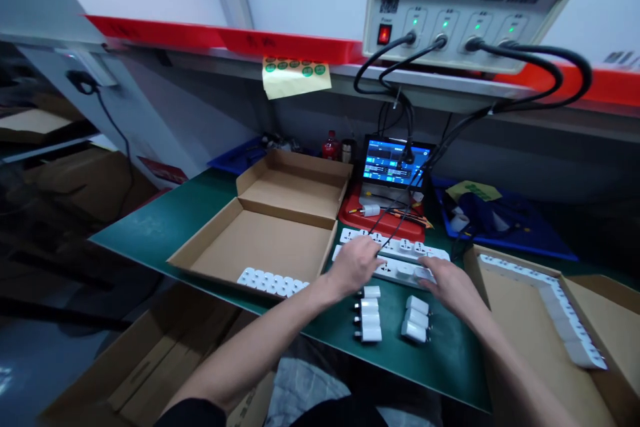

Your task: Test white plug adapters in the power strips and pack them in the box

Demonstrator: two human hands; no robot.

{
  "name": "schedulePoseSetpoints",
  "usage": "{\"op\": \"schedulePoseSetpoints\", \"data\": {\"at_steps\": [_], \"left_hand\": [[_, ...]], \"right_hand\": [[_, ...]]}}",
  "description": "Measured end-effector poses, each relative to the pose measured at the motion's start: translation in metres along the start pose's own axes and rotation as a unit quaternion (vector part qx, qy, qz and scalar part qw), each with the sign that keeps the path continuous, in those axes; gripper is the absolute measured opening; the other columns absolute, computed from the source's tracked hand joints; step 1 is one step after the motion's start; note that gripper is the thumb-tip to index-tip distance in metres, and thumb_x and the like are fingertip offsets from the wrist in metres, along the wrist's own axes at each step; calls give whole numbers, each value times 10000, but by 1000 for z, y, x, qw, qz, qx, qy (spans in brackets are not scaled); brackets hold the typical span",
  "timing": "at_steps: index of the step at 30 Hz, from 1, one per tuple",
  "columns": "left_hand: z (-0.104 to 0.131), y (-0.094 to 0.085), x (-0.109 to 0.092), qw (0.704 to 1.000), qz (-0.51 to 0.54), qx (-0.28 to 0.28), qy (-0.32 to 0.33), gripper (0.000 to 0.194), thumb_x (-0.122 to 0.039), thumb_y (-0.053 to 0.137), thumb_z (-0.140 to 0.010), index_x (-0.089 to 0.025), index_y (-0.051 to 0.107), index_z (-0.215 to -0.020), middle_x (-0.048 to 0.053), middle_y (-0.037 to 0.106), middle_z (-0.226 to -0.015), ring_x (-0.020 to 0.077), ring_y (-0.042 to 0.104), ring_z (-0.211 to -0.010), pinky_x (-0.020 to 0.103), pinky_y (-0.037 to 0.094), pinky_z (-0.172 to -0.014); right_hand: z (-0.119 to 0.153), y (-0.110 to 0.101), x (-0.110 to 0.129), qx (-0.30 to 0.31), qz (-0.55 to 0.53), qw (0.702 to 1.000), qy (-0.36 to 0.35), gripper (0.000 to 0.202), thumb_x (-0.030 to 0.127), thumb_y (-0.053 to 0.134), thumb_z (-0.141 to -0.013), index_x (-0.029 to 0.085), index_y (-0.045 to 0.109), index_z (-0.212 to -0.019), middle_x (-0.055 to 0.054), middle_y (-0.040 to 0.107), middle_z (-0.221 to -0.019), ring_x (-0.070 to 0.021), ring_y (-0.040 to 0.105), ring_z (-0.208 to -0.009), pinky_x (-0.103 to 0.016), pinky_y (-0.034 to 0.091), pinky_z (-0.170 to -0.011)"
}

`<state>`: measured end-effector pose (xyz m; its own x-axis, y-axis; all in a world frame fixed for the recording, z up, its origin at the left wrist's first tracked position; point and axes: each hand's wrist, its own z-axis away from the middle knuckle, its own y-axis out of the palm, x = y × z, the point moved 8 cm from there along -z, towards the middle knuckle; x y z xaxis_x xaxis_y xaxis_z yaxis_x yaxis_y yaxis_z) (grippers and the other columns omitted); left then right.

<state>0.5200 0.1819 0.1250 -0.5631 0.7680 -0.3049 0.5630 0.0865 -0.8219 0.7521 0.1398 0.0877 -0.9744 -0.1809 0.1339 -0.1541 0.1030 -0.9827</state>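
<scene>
A person's lap in pale grey cloth (305,380) was nearest, below two bare forearms (255,347) reaching over a green table (155,233). The right hand (451,283) grasped the right end of the near power strip (393,270), which was white, with the thumb at its closer edge. The left hand (355,263) was curled over the same strip, where thin black cables (389,213) ran down to its fingertips; whether it pinched anything could not be told. The far power strip (395,247), also white, lay just beyond both hands.

Between the forearms were four white plugs (370,319) on the left and three more (416,320) on the right. Left of the left hand, an open cardboard box (270,240) held a row of white blocks (273,281) along its near wall. Right of the right hand, a second cardboard box (530,320) held white pieces (563,313) lined along its far and right walls. Beyond the hands, a red tray (357,219) held cords and a white adapter (371,211), with a lit screen (385,160) at its back. Farther right, a blue tray (545,243) held yellow paper (474,191) and dark, unclear items.
</scene>
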Motion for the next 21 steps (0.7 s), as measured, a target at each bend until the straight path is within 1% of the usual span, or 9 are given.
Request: {"op": "schedulePoseSetpoints", "data": {"at_steps": [2, 4, 7, 10, 13, 15, 16, 18, 21], "left_hand": [[-8, 30, -37, 995, -32, 61, 65, 156, -248, 612, -1068, -165, 682, -1180, 128, 741, -1100, 300, 706, -1059, 417, 595, -930], [-18, 58, -60, 988, -59, 117, 87, 219, -139, 611, -1002, -127, 674, -1211, 150, 746, -1098, 320, 723, -1029, 426, 609, -890], [-33, 87, -66, 978, -62, 189, 58, 291, -71, 628, -914, -100, 695, -1196, 177, 764, -1103, 348, 749, -1001, 432, 622, -851], [-40, 93, -59, 972, -36, 230, 31, 267, -77, 647, -898, -125, 732, -1147, 170, 778, -1129, 338, 759, -1011, 423, 625, -879], [-46, 70, -56, 988, 43, 151, 15, 254, -164, 606, -1003, -143, 750, -1212, 157, 771, -1167, 315, 744, -1089, 425, 611, -973], [-46, 50, -55, 984, 164, 70, -17, 282, -262, 564, -1079, -178, 773, -1248, 130, 778, -1180, 282, 737, -1123, 412, 595, -1035], [-43, 42, -53, 970, 238, 35, -43, 299, -308, 561, -1095, -195, 784, -1259, 115, 788, -1188, 267, 738, -1132, 403, 588, -1059], [-32, 36, -50, 919, 380, -21, -107, 349, -391, 577, -1100, -197, 785, -1302, 105, 806, -1212, 253, 749, -1126, 397, 596, -1063], [-5, 35, -46, 839, 508, -65, -182, 538, -499, 710, -1021, -168, 714, -1444, 135, 789, -1325, 281, 757, -1159, 423, 624, -1034]], "right_hand": [[5, 9, -6, 17, 13, 1000, 6, 304, 210, 653, -954, 228, 748, -1243, -120, 815, -1230, -301, 775, -1079, -370, 572, -890], [5, 8, -8, 6, 7, 1000, 5, 281, 204, 609, -973, 216, 753, -1214, -121, 822, -1197, -296, 787, -1053, -367, 582, -875], [8, -15, -14, -71, -21, 997, 8, 315, 294, 571, -1013, 196, 747, -1255, -147, 814, -1233, -324, 789, -1074, -411, 607, -888], [21, -46, -18, -135, -91, 987, -2, 407, 481, 556, -1055, 204, 758, -1274, -154, 815, -1250, -331, 791, -1071, -437, 627, -916], [36, -63, -12, -142, -192, 971, 1, 474, 606, 583, -1045, 233, 784, -1258, -120, 836, -1177, -297, 800, -995, -405, 646, -899], [42, -66, -3, -137, -259, 956, 18, 488, 639, 637, -1015, 250, 788, -1269, -96, 841, -1155, -275, 800, -960, -369, 656, -856], [44, -66, 3, -136, -290, 947, 27, 496, 647, 668, -997, 253, 786, -1272, -88, 842, -1146, -265, 799, -945, -353, 657, -838], [44, -65, 18, -144, -337, 930, 40, 505, 651, 707, -971, 248, 780, -1265, -77, 840, -1091, -241, 791, -887, -322, 654, -795], [40, -66, 42, -159, -349, 922, 48, 487, 645, 704, -979, 246, 773, -1250, -53, 823, -972, -205, 765, -788, -281, 629, -721]]}}
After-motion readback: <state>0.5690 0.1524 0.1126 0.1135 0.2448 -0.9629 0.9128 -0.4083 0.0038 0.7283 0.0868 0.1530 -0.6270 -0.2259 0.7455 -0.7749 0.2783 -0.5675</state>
